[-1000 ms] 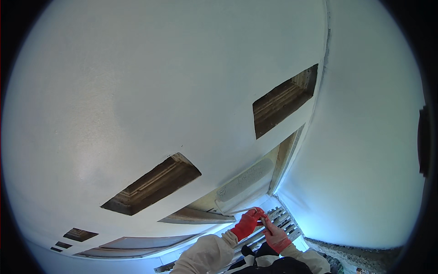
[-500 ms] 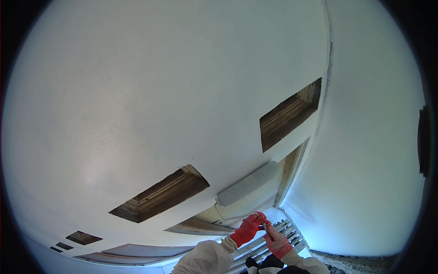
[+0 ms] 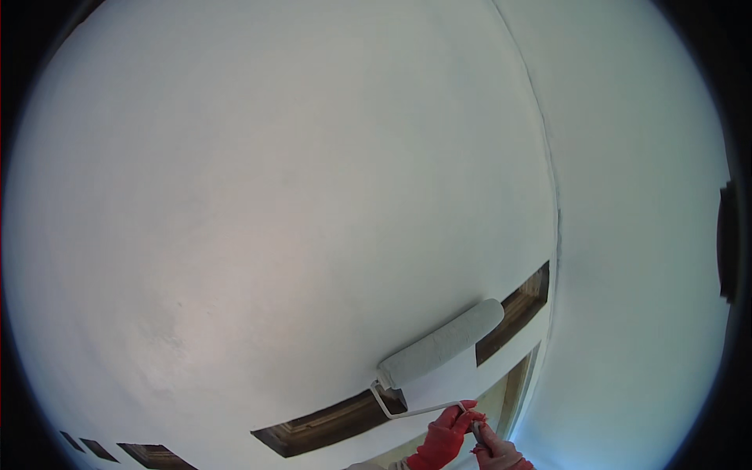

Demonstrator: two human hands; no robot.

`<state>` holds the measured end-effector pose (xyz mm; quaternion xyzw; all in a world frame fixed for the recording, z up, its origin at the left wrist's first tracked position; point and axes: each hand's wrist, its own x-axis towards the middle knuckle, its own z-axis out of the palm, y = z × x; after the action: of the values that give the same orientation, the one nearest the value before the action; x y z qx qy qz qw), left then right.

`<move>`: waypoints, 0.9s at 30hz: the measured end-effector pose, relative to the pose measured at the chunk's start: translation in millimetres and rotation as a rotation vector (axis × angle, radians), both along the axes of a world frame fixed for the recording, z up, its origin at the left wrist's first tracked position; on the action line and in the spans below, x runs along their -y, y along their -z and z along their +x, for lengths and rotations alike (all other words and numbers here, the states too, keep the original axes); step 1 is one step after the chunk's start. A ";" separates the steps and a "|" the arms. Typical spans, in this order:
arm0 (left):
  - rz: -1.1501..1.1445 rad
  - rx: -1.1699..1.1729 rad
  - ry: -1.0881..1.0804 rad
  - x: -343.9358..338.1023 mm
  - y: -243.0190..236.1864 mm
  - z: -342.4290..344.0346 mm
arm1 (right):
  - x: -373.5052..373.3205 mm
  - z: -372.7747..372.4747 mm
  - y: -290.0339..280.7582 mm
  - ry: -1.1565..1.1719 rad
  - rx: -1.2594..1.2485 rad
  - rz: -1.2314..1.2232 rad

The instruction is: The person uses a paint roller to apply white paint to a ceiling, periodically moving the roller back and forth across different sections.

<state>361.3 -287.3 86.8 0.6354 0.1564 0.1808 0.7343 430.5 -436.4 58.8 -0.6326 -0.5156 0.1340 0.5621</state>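
Observation:
My left hand (image 3: 440, 439), in a red glove, is closed on the handle of a paint roller (image 3: 439, 342) near the top end of the grip. Just to its right, my right hand (image 3: 499, 455), in a red-and-pinkish glove, wraps round the grey handle lower down. A white bent metal frame (image 3: 423, 412) runs from the grip to the long pale sleeve, which lies diagonally at the white wall surface (image 3: 298, 227), overlapping the edges of two dark rectangular openings. Whether the sleeve touches the surface is hard to tell.
Dark recessed openings (image 3: 512, 313), (image 3: 325, 423) line the lower part of the surface, with smaller ones (image 3: 149, 454) at lower left. A seam meets an adjoining white surface (image 3: 634, 235) on the right. A beige framed opening (image 3: 511, 392) shows behind the hands at lower right.
My view has swung, so the openings and both hands sit lower in the picture. The roller sleeve has moved from over the beige framed opening up onto the white surface between two dark openings.

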 end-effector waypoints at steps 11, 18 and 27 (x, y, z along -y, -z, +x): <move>1.136 0.611 -0.332 -0.6 -186.4 -10.3 | -59.6 19.5 -213.0 0.207 0.062 0.378; 1.187 0.724 -0.379 2.1 -233.8 -43.3 | -112.7 61.4 -407.7 0.124 0.007 0.590; 1.197 0.589 -0.397 5.5 -240.5 -54.7 | -112.6 80.6 -672.8 -0.071 0.286 0.692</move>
<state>306.7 -292.8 327.3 0.8148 -0.0625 0.5316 0.2226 511.1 -323.8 731.7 -0.3995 -0.6253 -0.1183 0.6599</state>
